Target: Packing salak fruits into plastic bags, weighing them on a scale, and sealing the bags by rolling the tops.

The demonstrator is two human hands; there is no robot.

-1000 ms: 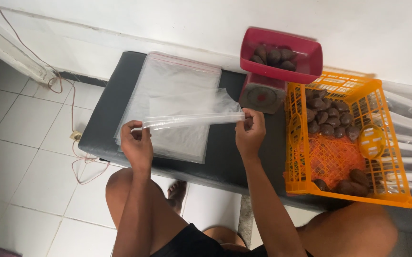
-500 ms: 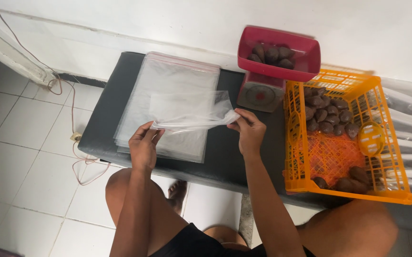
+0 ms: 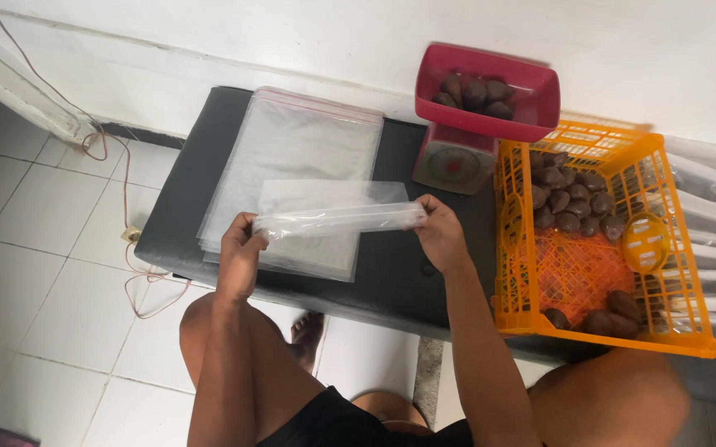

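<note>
My left hand (image 3: pixel 240 248) and my right hand (image 3: pixel 439 234) each pinch one end of a clear plastic bag (image 3: pixel 337 217), stretched flat between them above a black bench (image 3: pixel 176 186). Under it lies a stack of clear zip bags (image 3: pixel 300 149) with pink strips along the far edge. The held bag's top edge runs level from hand to hand.
A red kitchen scale (image 3: pixel 454 161) with a red tray (image 3: pixel 531 108) of dark brown fruits (image 3: pixel 474 91) stands at the bench's far right. An orange plastic basket (image 3: pixel 689 306) holds more of them. White tiled floor and a thin cable (image 3: pixel 118 165) lie to the left.
The bag hung slack and bunched between my hands half a second ago; now both hands have drawn apart and it is pulled taut and straight again.
</note>
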